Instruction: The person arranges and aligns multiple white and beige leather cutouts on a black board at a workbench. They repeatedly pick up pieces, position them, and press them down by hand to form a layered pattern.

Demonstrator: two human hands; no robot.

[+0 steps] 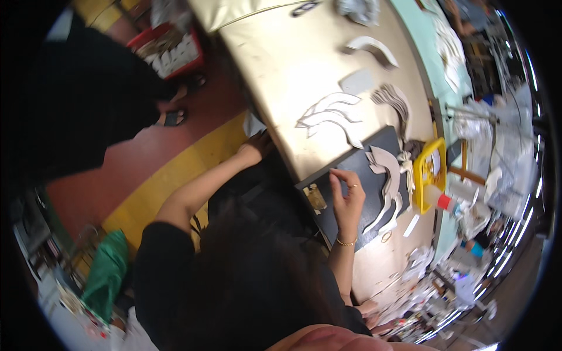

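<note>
My right hand (349, 198) is over a dark board (355, 161) on the table, its fingers curled and thumb close to the fingertips. Whatever may be pinched there is too small to make out. Beside it on the board lie curved beige cut pieces (387, 164), some with pale strips at their ends. My left hand (255, 148) is low at the table's near left edge, close to a whitish cloth-like thing (252, 125). Shadow and the edge hide its fingers, so its grip is unclear. White curved pieces with dark edges (332, 111) lie beyond the board.
A stack of curved brown pieces (396, 104) and a grey flat piece (356, 81) lie farther along the table (263, 64). At right stand a yellow basket (418, 181) and a red-capped bottle (443, 202). A person in dark clothes (88, 99) stands left, near a red crate (196, 54).
</note>
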